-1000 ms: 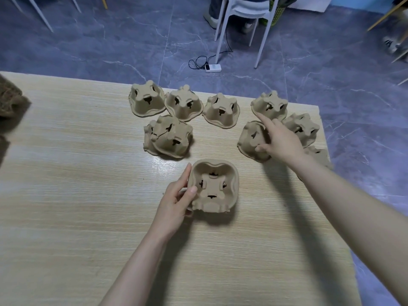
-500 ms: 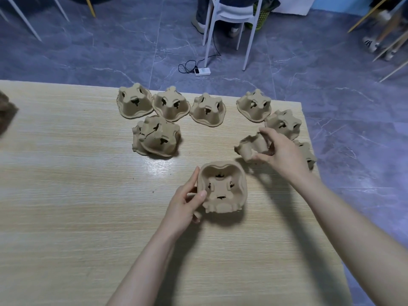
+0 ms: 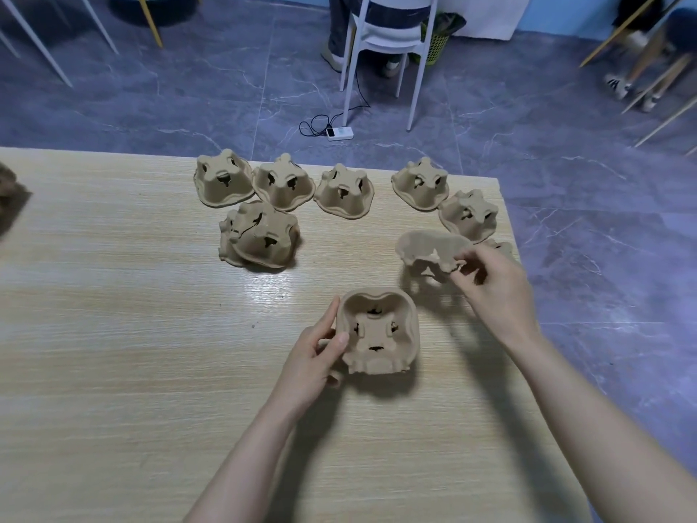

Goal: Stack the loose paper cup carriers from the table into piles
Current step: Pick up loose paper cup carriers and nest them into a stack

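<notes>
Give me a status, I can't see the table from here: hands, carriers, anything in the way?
Left hand grips the upturned carrier. Right hand pinches a second carrier above the table. Nothing between the two.

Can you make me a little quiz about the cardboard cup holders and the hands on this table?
1. True or false: the right hand holds its carrier flat on the table.
2. Which way does the carrier gripped by the left hand face? A) hollow side up B) hollow side down C) on its edge
3. Fill in: behind the far row of carriers, a white ___ stands on the floor.

Key
1. False: the hand pinches it by an edge, lifted above the table.
2. A
3. chair
</notes>
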The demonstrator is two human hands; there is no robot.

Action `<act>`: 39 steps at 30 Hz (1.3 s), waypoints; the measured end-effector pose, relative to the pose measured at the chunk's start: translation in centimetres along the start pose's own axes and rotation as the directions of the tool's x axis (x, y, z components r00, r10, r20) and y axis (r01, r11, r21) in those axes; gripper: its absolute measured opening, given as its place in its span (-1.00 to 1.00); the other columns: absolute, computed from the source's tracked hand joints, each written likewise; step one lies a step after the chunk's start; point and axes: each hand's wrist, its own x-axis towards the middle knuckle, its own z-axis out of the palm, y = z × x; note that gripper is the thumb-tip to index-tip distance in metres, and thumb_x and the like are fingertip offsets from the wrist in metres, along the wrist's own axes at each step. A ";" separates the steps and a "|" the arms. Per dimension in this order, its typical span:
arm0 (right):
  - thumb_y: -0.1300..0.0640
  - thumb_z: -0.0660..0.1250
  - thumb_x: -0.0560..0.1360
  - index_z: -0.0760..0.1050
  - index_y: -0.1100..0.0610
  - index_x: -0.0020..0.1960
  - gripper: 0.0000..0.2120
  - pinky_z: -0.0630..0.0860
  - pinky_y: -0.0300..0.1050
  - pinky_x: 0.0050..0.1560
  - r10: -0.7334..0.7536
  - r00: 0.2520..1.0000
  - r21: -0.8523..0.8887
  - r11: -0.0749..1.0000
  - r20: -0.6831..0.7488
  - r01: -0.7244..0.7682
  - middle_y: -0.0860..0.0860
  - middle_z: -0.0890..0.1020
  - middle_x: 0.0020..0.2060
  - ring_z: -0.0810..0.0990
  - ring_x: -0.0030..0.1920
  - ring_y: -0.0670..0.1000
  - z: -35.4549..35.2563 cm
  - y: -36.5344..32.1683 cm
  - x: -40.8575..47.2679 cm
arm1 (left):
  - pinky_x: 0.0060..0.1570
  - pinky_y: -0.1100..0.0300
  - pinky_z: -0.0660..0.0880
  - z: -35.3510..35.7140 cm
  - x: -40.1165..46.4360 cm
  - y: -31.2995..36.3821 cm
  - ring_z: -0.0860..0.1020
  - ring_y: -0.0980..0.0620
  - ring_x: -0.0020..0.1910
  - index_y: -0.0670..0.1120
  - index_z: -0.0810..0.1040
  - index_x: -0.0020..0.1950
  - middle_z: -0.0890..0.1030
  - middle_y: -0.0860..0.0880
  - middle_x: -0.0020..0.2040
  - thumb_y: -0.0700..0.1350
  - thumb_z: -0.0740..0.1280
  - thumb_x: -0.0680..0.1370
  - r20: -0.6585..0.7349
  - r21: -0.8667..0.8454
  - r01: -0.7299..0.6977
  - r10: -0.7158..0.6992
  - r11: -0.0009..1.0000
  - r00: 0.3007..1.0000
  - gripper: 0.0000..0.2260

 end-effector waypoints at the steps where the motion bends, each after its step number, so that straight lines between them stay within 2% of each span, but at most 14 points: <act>1: 0.15 0.44 0.43 0.55 0.03 -0.07 -0.89 0.50 0.06 -0.19 -0.005 1.000 0.062 0.998 -0.013 0.006 -0.11 0.60 -0.20 0.52 -0.21 -0.02 -0.2 -0.2 -0.4 | -0.24 0.34 0.51 0.1 0.1 -0.2 0.55 0.39 -0.22 0.27 0.22 0.47 0.52 0.10 0.05 -0.07 0.24 0.64 -0.013 0.020 -0.007 0.008 1.000 1.000 -0.54; 5: 0.26 0.48 0.42 0.59 0.06 -0.09 -0.85 0.49 -0.03 -0.25 -0.045 0.997 0.262 0.963 -0.059 0.059 -0.08 0.63 -0.23 0.53 -0.28 -0.06 -0.5 -0.5 -2.5 | 0.01 0.28 0.50 0.7 0.3 -1.2 0.53 0.31 -0.05 0.38 0.18 0.41 0.51 0.14 0.02 0.00 0.19 0.66 -0.060 0.103 -0.056 0.062 0.993 0.996 -0.59; 8: 0.31 0.46 0.39 0.60 0.06 -0.09 -0.81 0.42 -0.21 -0.23 -0.130 0.985 0.308 0.938 -0.114 0.159 -0.03 0.64 -0.24 0.54 -0.26 -0.10 -0.1 -1.0 -4.3 | 0.12 0.01 0.50 1.1 0.4 -1.5 0.52 0.11 -0.04 0.35 0.25 0.47 0.53 0.05 -0.06 0.22 0.17 0.61 -0.087 0.105 -0.078 0.088 0.991 0.992 -0.59; 11: 0.20 0.38 0.42 0.62 0.13 -0.10 -0.92 0.38 -0.36 -0.19 -0.221 0.967 0.294 0.923 -0.126 0.249 -0.01 0.63 -0.26 0.52 -0.24 -0.16 0.3 -1.5 -5.6 | 0.39 -0.04 0.36 1.2 0.3 -1.1 0.49 0.08 0.22 0.07 0.39 0.49 0.62 0.03 0.08 0.33 0.07 0.59 -0.095 0.091 -0.088 0.097 0.992 0.991 -0.44; 13: 0.15 0.34 0.43 0.63 0.16 -0.12 -0.88 0.36 -0.39 -0.17 -0.253 0.963 0.285 0.920 -0.095 0.269 -0.03 0.62 -0.27 0.49 -0.23 -0.21 0.6 -1.7 -6.2 | 0.45 -0.05 0.29 1.2 0.2 -0.3 0.40 0.11 0.38 0.12 0.37 0.49 0.53 0.18 0.24 0.35 0.02 0.58 -0.123 0.046 -0.045 0.050 0.998 0.991 -0.43; 16: 0.12 0.34 0.44 0.62 0.14 -0.11 -0.88 0.37 -0.37 -0.18 -0.294 0.956 0.257 0.922 -0.020 0.289 -0.09 0.62 -0.23 0.50 -0.21 -0.21 1.0 -1.7 -7.1 | 0.43 -0.14 0.31 1.0 0.3 -0.1 0.38 0.07 0.42 0.25 0.40 0.44 0.49 0.16 0.37 0.52 -0.02 0.47 -0.099 -0.019 -0.012 0.010 1.000 0.995 -0.34; 21: 0.09 0.33 0.46 0.57 0.08 -0.09 -0.92 0.44 -0.27 -0.21 -0.337 0.938 0.179 0.931 0.081 0.319 -0.12 0.58 -0.22 0.52 -0.17 -0.14 1.3 -1.1 -8.3 | 0.36 -0.19 0.38 0.8 0.7 -0.6 0.43 0.07 0.39 0.32 0.44 0.37 0.53 0.12 0.35 0.56 -0.01 0.42 -0.074 -0.072 0.018 -0.023 0.997 0.997 -0.36; 23: 0.11 0.35 0.46 0.56 0.07 -0.09 -0.94 0.43 -0.27 -0.20 -0.331 0.939 0.168 0.935 0.097 0.312 -0.12 0.58 -0.21 0.51 -0.16 -0.15 1.2 -0.9 -8.5 | 0.30 -0.09 0.47 1.0 0.7 -0.2 0.50 0.17 0.30 0.31 0.46 0.35 0.58 0.13 0.26 0.50 0.02 0.48 -0.065 -0.072 -0.005 0.000 0.997 0.998 -0.44; 26: 0.11 0.34 0.47 0.58 0.10 -0.08 -0.92 0.42 -0.25 -0.17 -0.348 0.929 0.157 0.932 0.123 0.328 -0.11 0.58 -0.21 0.51 -0.15 -0.13 1.4 -0.9 -9.0 | -0.08 0.27 0.57 1.6 0.3 1.0 0.59 0.40 -0.11 0.26 0.51 0.19 0.68 0.24 -0.13 0.20 0.02 0.62 -0.078 -0.073 -0.046 0.041 0.996 0.996 -0.69; 29: 0.09 0.33 0.48 0.59 0.10 -0.06 -0.89 0.35 -0.32 -0.14 -0.347 0.924 0.135 0.935 0.159 0.327 -0.13 0.57 -0.20 0.46 -0.12 -0.19 1.7 -1.1 -9.4 | -0.03 0.30 0.54 1.9 0.0 1.4 0.58 0.41 -0.03 0.26 0.50 0.14 0.64 0.40 -0.07 0.12 0.02 0.62 -0.069 -0.071 -0.080 0.075 0.994 0.995 -0.73; 31: 0.09 0.32 0.48 0.58 0.08 -0.05 -0.90 0.33 -0.35 -0.14 -0.318 0.935 0.133 0.945 0.159 0.299 -0.14 0.56 -0.18 0.43 -0.11 -0.23 1.7 -1.1 -9.5 | -0.17 0.31 0.55 1.9 0.1 1.3 0.60 0.38 -0.11 0.26 0.49 0.16 0.65 0.36 -0.12 0.04 0.04 0.67 -0.062 -0.092 -0.083 0.077 0.992 0.995 -0.74; 33: 0.14 0.35 0.48 0.58 0.06 -0.03 -0.92 0.34 -0.34 -0.15 -0.300 0.941 0.139 0.950 0.158 0.279 -0.15 0.55 -0.17 0.45 -0.11 -0.22 1.6 -1.1 -9.5 | -0.24 0.24 0.55 1.8 0.3 1.1 0.61 0.29 -0.19 0.25 0.49 0.20 0.65 0.31 -0.19 -0.03 0.10 0.68 -0.064 -0.104 -0.079 0.072 0.991 0.995 -0.76; 36: 0.20 0.37 0.48 0.58 0.04 0.05 -0.84 0.42 -0.26 -0.18 -0.299 0.939 0.132 0.951 0.171 0.279 -0.15 0.54 -0.16 0.49 -0.12 -0.16 1.5 -1.2 -9.7 | -0.15 -0.03 0.44 1.7 0.4 0.7 0.48 0.00 -0.11 0.26 0.49 0.29 0.51 0.21 -0.19 0.02 0.23 0.61 -0.079 -0.151 -0.062 0.051 0.987 0.996 -0.73; 39: 0.23 0.31 0.47 0.57 0.01 0.14 -0.72 0.50 -0.16 -0.22 -0.272 0.948 0.113 0.960 0.162 0.257 -0.15 0.53 -0.15 0.50 -0.17 -0.13 1.4 -1.2 -10.1 | -0.09 -0.03 0.42 1.7 0.5 0.0 0.46 0.05 -0.12 0.16 0.38 0.46 0.43 0.22 -0.11 0.00 0.25 0.61 -0.099 -0.129 -0.044 0.031 0.991 0.995 -0.60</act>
